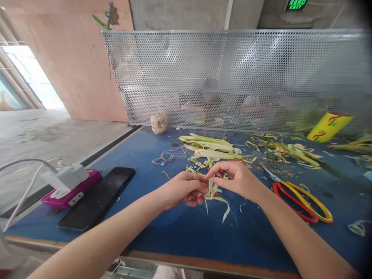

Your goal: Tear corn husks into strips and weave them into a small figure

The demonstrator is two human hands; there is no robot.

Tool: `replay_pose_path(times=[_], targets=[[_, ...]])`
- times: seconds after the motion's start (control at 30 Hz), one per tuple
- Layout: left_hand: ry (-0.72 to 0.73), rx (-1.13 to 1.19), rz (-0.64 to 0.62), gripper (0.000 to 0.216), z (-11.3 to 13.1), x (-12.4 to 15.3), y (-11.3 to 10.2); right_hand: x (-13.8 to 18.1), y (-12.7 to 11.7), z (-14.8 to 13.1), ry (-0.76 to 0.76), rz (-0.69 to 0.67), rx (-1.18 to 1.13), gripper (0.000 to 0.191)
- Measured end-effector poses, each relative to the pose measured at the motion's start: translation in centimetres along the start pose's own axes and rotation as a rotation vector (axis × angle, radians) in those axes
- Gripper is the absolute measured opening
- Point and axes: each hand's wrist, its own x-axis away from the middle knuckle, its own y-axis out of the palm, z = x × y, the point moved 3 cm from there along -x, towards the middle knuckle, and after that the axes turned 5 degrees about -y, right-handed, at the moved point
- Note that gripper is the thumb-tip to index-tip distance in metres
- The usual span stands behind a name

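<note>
Pale, narrow plant-leaf strips hang between my two hands above the blue table, their loose ends curling down. My left hand is closed round them from the left. Fingertips of my right hand pinch the same strips at the top, close against the left fingers. Just behind the hands lie small pale-green knotted or braided pieces, partly covered by my fingers. Farther back rests a pile of long pale leaf sheaths. Scissors with one red and one yellow handle lie right of my right forearm.
A black phone and a magenta power strip with a white charger lie at left. Thin string and a wrapped lump are farther back. Leaf scraps and a yellow tube sit before the perforated metal screen.
</note>
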Motion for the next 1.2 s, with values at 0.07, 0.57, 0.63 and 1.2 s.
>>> replay_pose_path(times=[0.07,0.57,0.63,1.2], targets=[[0.009,-0.029,0.004,0.009,0.0,0.0,-0.1,0.0,0.0,-0.1,0.006,-0.005,0.006,0.015],[0.054,-0.074,-0.054,0.021,-0.2,-0.1,-0.2,0.4,0.7,-0.6,-0.033,-0.069,-0.041,0.007],[0.043,-0.053,-0.051,0.025,-0.4,-0.2,-0.3,0.3,0.6,-0.8,-0.089,-0.071,-0.003,0.007],[0.11,0.058,0.066,0.023,0.1,-0.3,-0.9,0.5,0.3,-1.7,-0.471,0.082,0.142,0.02]])
